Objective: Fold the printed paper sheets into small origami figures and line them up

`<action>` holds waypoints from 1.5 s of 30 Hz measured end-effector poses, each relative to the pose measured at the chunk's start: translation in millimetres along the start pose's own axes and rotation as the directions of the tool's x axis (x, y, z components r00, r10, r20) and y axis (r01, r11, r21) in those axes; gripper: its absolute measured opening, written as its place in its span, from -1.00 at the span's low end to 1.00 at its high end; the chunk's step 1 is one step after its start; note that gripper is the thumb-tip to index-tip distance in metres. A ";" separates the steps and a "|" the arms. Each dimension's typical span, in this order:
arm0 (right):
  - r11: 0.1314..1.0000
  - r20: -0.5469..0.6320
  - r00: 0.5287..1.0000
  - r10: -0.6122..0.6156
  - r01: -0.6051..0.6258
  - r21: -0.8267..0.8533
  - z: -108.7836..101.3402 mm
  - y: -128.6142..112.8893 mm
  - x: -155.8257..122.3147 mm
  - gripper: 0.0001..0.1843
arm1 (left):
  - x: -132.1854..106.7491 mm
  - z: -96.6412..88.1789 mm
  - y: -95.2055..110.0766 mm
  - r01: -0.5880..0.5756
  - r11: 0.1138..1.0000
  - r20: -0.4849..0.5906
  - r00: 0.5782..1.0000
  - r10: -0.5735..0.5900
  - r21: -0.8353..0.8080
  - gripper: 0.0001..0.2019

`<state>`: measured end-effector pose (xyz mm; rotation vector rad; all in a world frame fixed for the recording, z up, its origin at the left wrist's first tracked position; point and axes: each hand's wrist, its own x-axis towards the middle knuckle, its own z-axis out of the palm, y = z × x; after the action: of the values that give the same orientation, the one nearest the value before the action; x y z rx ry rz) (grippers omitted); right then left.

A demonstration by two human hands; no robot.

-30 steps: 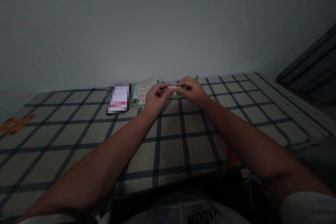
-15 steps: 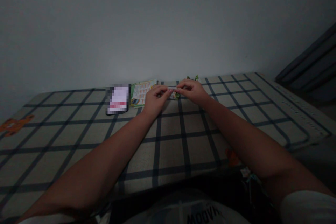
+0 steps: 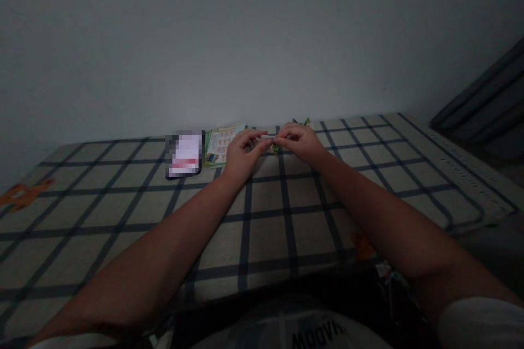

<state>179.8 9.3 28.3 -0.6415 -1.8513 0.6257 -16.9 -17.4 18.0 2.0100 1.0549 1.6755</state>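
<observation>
A small thin whitish strip (image 3: 268, 137) is pinched between both hands at the far side of the table; its kind is too small to make out. My left hand (image 3: 242, 151) is closed on its left end with thumb and fingertips. At the right end, my right hand (image 3: 302, 142) pinches it the same way. Just below and behind the fingertips lies a small green piece (image 3: 275, 149), mostly hidden by the hands. Left of my left hand, a green-edged printed sheet (image 3: 223, 142) lies flat.
A phone (image 3: 185, 155) with a lit, blurred screen lies left of the sheet. Green leafy-looking scraps (image 3: 302, 121) show behind my right hand. A checked cloth (image 3: 266, 234) covers the table, which meets a grey wall (image 3: 262, 38). Dark folded fabric (image 3: 487, 92) hangs at the right.
Both hands stay in nearly the same place. The strip and the fingertips on it have shifted very slightly, and the green piece below shows a little less.
</observation>
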 end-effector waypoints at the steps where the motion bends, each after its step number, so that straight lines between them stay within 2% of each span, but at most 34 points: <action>1: 1.000 -0.003 1.000 -0.015 0.015 -0.006 -0.5 0.8 0.1 -0.66 | 0.1 -0.3 0.1 -0.017 1.000 0.004 1.000 0.017 0.008 -0.81; 6: 0.999 -0.009 1.000 -0.023 0.022 -0.048 -2.9 1.4 -0.7 -0.70 | 0.5 -3.1 6.1 -0.121 0.986 -0.028 0.992 0.125 0.110 -0.84; 9: 0.998 0.046 0.997 0.063 -0.063 -0.018 -3.0 0.4 -2.0 -0.67 | -0.1 -3.6 10.0 -0.159 0.971 -0.029 0.986 0.167 0.179 -0.88; 12: 0.993 0.064 0.991 0.119 -0.117 -0.034 -3.1 -0.8 -3.0 -0.69 | -1.5 -3.1 10.0 -0.145 0.969 -0.037 0.987 0.156 0.198 -0.91; 15: 0.991 0.013 0.999 0.038 -0.036 -0.132 -4.9 -2.8 -2.8 -0.75 | -2.8 -2.1 3.9 -0.065 0.986 -0.054 0.996 0.074 0.153 -0.67; 17: 0.980 -0.033 0.999 -0.036 0.029 -0.195 -6.9 -3.9 -2.0 -0.77 | -2.8 -0.3 -3.5 0.017 0.999 -0.067 0.998 -0.014 0.047 -0.53; 19: 0.968 -0.058 0.994 -0.096 0.080 -0.236 -8.7 -4.4 -1.1 -0.77 | -2.0 2.9 -11.5 0.150 0.983 -0.080 0.984 -0.158 -0.106 -0.56; 21: 0.958 -0.038 0.989 -0.145 0.130 -0.255 -9.4 -4.3 -0.4 -0.76 | -0.8 7.0 -17.6 0.332 0.907 -0.005 0.939 -0.345 -0.260 -0.65; 22: 0.953 -0.012 0.986 -0.164 0.155 -0.259 -9.2 -4.3 -0.2 -0.76 | -0.5 8.8 -19.3 0.381 0.875 0.047 0.921 -0.386 -0.299 -0.64; 24: 0.947 0.042 0.982 -0.183 0.187 -0.262 -7.7 -4.7 -0.3 -0.75 | -0.4 11.3 -19.9 0.353 0.896 0.077 0.935 -0.346 -0.269 -0.59; 27: 0.959 0.078 0.985 -0.152 0.166 -0.228 -4.4 -5.5 -1.3 -0.75 | -1.3 11.6 -15.7 0.249 0.950 0.013 0.968 -0.251 -0.191 -0.59; 29: 0.986 0.046 0.997 -0.068 0.074 -0.149 -2.2 -4.4 -2.0 -0.76 | -2.0 10.4 -11.6 0.230 0.958 0.003 0.972 -0.233 -0.174 -0.62; 31: 0.997 -0.007 0.998 0.069 -0.069 -0.018 0.0 -1.5 -2.1 -0.73 | -2.8 9.1 -7.9 0.218 0.965 0.017 0.976 -0.218 -0.147 -0.63; 34: 0.944 -0.024 0.960 0.279 -0.270 0.189 3.1 2.9 -1.0 -0.55 | -4.3 7.8 -4.5 0.171 0.983 0.016 0.985 -0.171 -0.069 -0.63; 37: 0.890 0.037 0.922 0.384 -0.381 0.249 4.3 2.9 0.5 -0.52 | -5.4 6.9 -3.8 0.143 0.990 0.022 0.990 -0.142 -0.009 -0.64; 40: 0.892 0.067 0.920 0.386 -0.391 0.229 3.0 -0.5 1.0 -0.52 | -5.7 6.1 -3.5 0.134 0.991 0.028 0.990 -0.135 0.029 -0.66; 45: 0.959 0.012 0.964 0.267 -0.266 0.092 0.9 -1.7 0.8 -0.58 | -6.1 5.4 1.0 0.082 0.989 0.038 0.996 -0.087 0.120 -0.68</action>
<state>178.4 8.5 29.7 -0.8370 -1.7371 0.8824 -11.8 -21.3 13.0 2.0332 1.2327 1.5542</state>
